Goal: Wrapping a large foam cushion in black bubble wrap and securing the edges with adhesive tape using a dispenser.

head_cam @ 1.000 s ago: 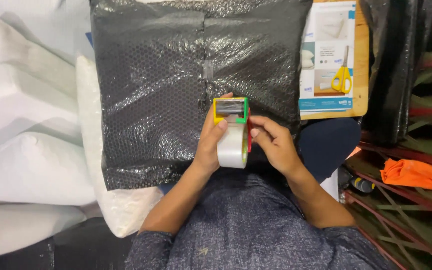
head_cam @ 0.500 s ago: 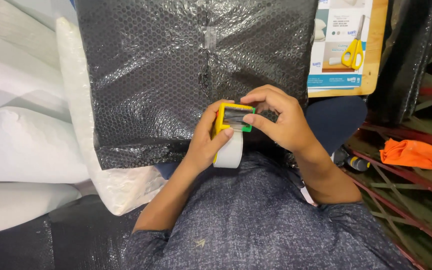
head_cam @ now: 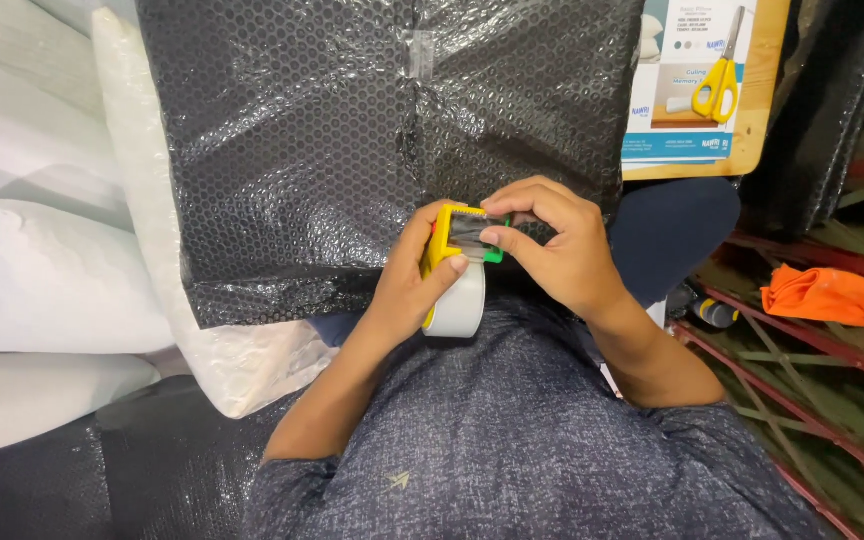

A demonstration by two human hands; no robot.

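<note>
L hand (head_cam: pixel 407 290) grips yellow tape dispenser (head_cam: pixel 455 270), roll hanging down; R hand (head_cam: pixel 562 245) alongside, to its right, pinching tape end at the dispenser's mouth.

The tape dispenser (head_cam: pixel 457 262) is a small hand-held one with a yellow frame, a green edge on its right side and a roll of clear, whitish tape hanging below. It is held upright, cutter end up, at the near edge of the black bubble-wrapped parcel (head_cam: pixel 352 140). A short strip of clear tape stretches from its top towards the right.
</note>
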